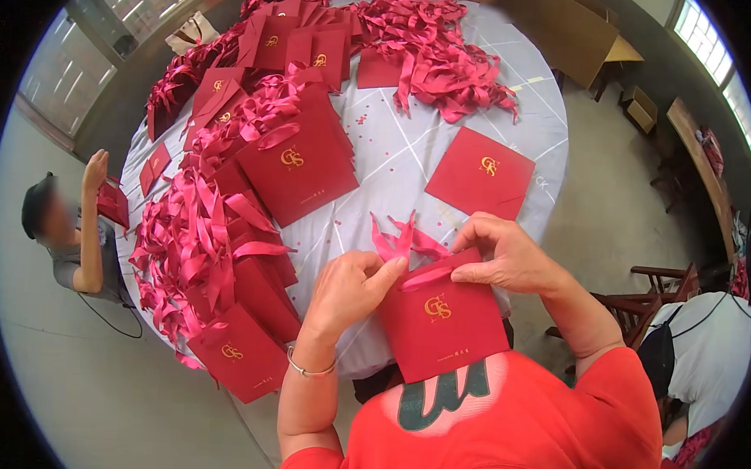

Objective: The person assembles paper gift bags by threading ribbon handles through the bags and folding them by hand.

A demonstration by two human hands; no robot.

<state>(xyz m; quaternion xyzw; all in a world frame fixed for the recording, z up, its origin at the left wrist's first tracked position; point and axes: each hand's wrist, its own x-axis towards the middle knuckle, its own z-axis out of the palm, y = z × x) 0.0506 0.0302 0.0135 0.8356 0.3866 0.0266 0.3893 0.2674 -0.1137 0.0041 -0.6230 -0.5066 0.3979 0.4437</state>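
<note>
A red paper gift bag (447, 328) with gold lettering hangs upright in front of my chest. My right hand (511, 254) is closed in a pinch at the bag's upper right edge. At its upper left corner my left hand (353, 287) is closed, thumb over a pink ribbon (396, 239). The loose ribbon ends stick up behind the bag's top, and another stretch runs across its front. Just beyond my right hand a flat red bag (483, 174) lies on the table. To the left of my left hand stands a row of red bags (239, 350) with ribbons.
The round table (445, 142) has a white patterned cloth. More bags (299, 161) and a heap of pink ribbons (448, 51) cover its far side. One person (77, 241) stands at left, another (710, 354) at right near wooden chairs (646, 302). Cardboard boxes (564, 34) stand behind.
</note>
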